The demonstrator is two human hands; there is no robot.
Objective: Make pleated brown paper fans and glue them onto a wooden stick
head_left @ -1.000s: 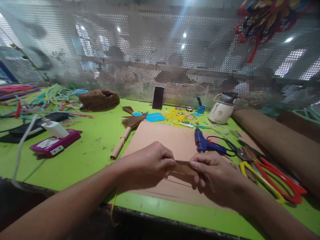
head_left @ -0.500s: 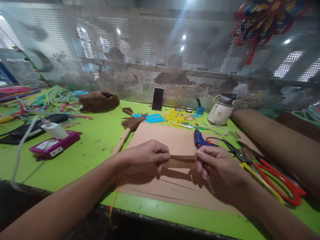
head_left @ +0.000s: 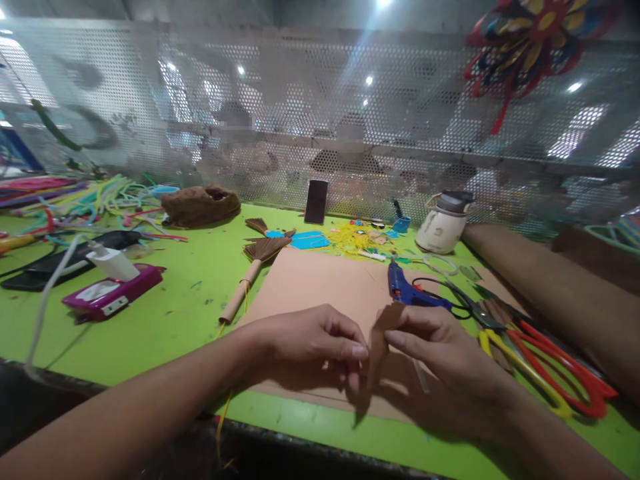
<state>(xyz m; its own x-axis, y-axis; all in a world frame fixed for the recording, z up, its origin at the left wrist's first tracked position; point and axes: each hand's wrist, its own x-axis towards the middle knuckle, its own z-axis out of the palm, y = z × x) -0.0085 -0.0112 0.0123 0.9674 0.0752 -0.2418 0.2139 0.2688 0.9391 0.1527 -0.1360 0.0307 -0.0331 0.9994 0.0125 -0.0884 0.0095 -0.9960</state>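
My left hand (head_left: 313,343) and my right hand (head_left: 440,363) meet over a tan sheet (head_left: 320,287) that lies on the green table (head_left: 165,313). Between their pinched fingertips they hold a small brown paper strip (head_left: 379,347), which stands nearly upright and folded. Just behind my right hand lies a blue glue gun (head_left: 407,291). A little broom with a paper handle (head_left: 250,273) rests left of the sheet.
Scissors with red and yellow handles (head_left: 545,363) lie right of my hands. A large brown roll (head_left: 555,293) runs along the right edge. A white jar (head_left: 445,223), a dark phone (head_left: 317,201), a pink box (head_left: 113,293) and coloured strips (head_left: 90,197) lie further back. Perforated metal screen behind.
The strip was stretched level between both hands; now the hands have come together lower and nearer the table edge, and the strip stands folded and upright.
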